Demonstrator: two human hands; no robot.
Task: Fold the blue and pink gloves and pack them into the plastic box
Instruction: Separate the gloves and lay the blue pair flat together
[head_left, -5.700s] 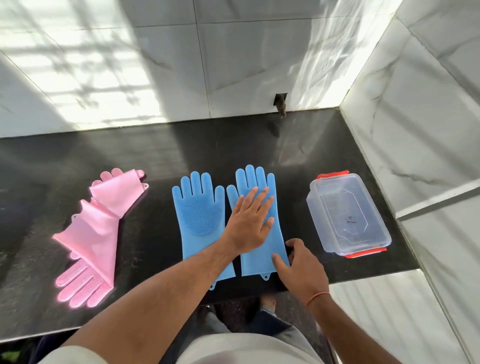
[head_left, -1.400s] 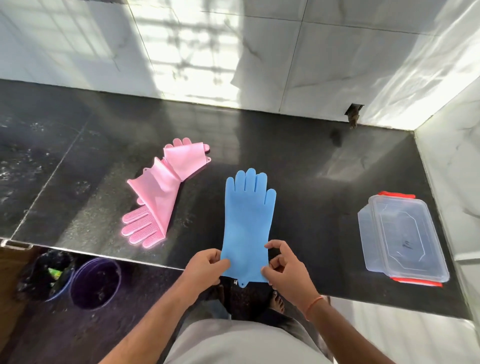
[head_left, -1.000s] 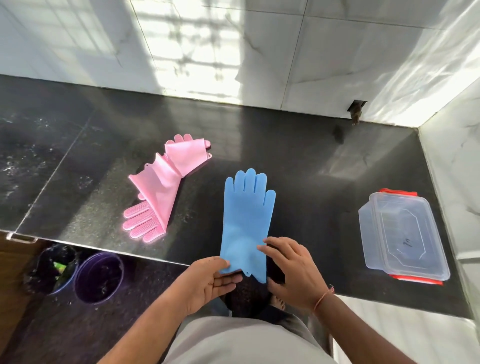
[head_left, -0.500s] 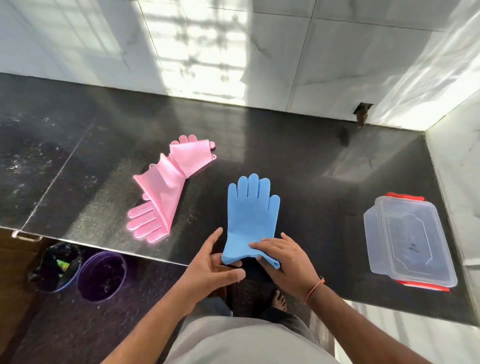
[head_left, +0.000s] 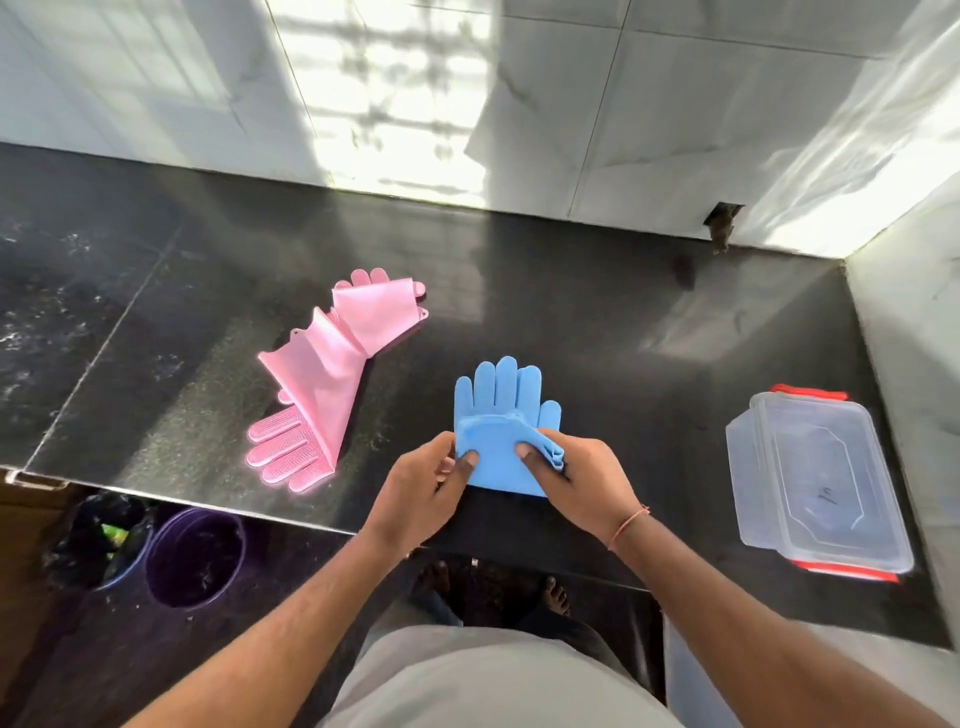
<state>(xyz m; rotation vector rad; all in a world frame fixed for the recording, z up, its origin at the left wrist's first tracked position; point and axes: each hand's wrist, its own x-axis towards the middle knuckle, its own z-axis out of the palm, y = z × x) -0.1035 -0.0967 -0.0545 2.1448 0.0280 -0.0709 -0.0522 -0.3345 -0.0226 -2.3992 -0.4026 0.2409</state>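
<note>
The blue gloves (head_left: 501, 415) lie stacked on the black counter (head_left: 597, 332), fingers pointing away from me. Their cuff end is folded up over the palm. My left hand (head_left: 423, 493) pinches the left side of the fold and my right hand (head_left: 582, 478) pinches the right side, where several layers show. The pink gloves (head_left: 322, 379) lie loose and crossed to the left, one fingers-down near the counter edge, one partly folded behind it. The clear plastic box (head_left: 815, 478) with red clips sits at the right, its lid on.
A white tiled wall runs behind the counter and along its right side. Below the counter's front edge at the left stand a purple bucket (head_left: 195, 556) and a dark bin (head_left: 98, 540). My bare feet show under the edge.
The two blue gloves were laid one on the other. Both hands then lifted the cuff end and folded it forward over the palm, so the stack is now about half as long.
</note>
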